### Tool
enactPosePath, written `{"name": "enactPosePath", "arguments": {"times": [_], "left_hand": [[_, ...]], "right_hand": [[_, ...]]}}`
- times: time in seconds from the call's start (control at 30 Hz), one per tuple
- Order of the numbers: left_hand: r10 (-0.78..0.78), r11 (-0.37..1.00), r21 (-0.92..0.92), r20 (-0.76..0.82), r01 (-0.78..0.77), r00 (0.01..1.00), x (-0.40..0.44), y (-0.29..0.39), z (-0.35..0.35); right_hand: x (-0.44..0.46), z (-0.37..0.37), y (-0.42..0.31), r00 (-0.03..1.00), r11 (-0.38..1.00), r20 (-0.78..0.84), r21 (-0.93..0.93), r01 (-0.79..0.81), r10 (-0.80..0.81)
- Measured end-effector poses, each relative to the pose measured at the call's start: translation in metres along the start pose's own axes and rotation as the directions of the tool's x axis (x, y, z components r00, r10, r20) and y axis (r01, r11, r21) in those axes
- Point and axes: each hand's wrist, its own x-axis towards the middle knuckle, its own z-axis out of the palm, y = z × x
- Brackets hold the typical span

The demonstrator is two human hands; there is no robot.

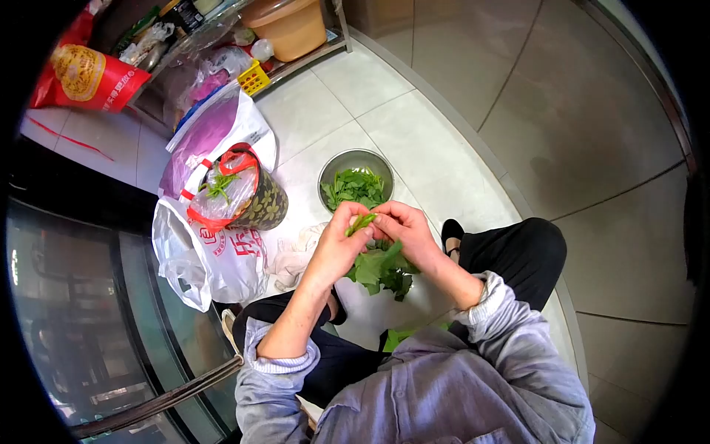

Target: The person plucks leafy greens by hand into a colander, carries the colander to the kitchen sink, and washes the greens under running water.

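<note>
The left hand [339, 240] and right hand [410, 235] pinch a green stem [360, 224] between fingertips, seemingly to steady it. Broad leaves [377, 272] show below. Beyond, a metal bowl [356, 157] holding greens [356, 186] sits on the floor [310, 126], apparently for easy reach; the lined bin [265, 207] stands leftward.

You look through a single wide camera worn on your own head, facing forward and steeply down past your shirt [436, 388] to the tiled floor [425, 140], close enough that your left hand [342, 235] and right hand [410, 231] sit mid-view, with the shelf [307, 59] farther off at upper left.
</note>
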Motion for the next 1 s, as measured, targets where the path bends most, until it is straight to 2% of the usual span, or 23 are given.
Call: {"name": "enactPosePath", "arguments": {"times": [0.07, 0.17, 0.27, 0.47, 0.57, 0.67, 0.7, 0.77, 0.9, 0.97, 1.0], "left_hand": [[0.058, 0.992, 0.111, -0.025, -0.054, 0.998, -0.004, 0.009, 0.004], [0.160, 0.979, 0.135, -0.038, -0.154, 0.986, 0.003, 0.018, 0.015], [0.155, 0.970, 0.201, -0.086, -0.135, 0.984, 0.001, 0.028, 0.022], [0.192, 0.968, 0.194, -0.175, -0.158, 0.966, 0.010, 0.017, 0.024], [0.132, 0.985, 0.138, -0.185, -0.107, 0.974, 0.015, 0.012, 0.016], [0.133, 0.975, 0.209, -0.259, -0.079, 0.957, 0.024, 0.005, 0.012], [0.124, 0.971, 0.231, -0.280, -0.059, 0.952, 0.025, 0.001, 0.012], [0.184, 0.963, 0.244, -0.280, -0.116, 0.942, 0.036, 0.006, 0.011], [0.182, 0.979, 0.145, -0.277, -0.146, 0.944, 0.052, 0.019, 0.008], [0.132, 0.990, -0.006, -0.274, -0.138, 0.953, 0.056, 0.022, 0.003], [0.112, 0.985, -0.095, -0.283, -0.144, 0.953, 0.057, 0.021, 0.003]], "right_hand": [[0.000, 0.002, -0.012, 1.000, 0.999, 0.024, -0.052, 0.015, -0.014], [0.000, -0.005, -0.041, 0.984, 0.939, 0.056, -0.292, 0.180, -0.171], [-0.003, -0.008, -0.062, 0.985, 0.892, 0.082, -0.419, 0.170, -0.149], [0.012, -0.011, -0.062, 0.997, 0.959, 0.083, -0.282, 0.034, -0.011], [0.018, -0.006, -0.067, 0.996, 0.977, 0.054, -0.204, -0.055, 0.067], [0.037, -0.015, -0.046, 0.990, 0.964, 0.059, -0.240, -0.113, 0.131], [0.042, -0.016, -0.042, 0.995, 0.976, 0.083, -0.217, -0.033, 0.052], [0.053, -0.014, -0.047, 0.998, 0.981, 0.010, -0.188, -0.057, 0.060], [0.066, -0.009, -0.061, 0.996, 0.995, -0.014, -0.061, -0.083, 0.083], [0.069, -0.003, -0.072, 0.995, 0.994, 0.000, -0.028, -0.102, 0.102], [0.076, 0.001, -0.067, 0.998, 0.997, -0.025, -0.041, -0.059, 0.058]]}}
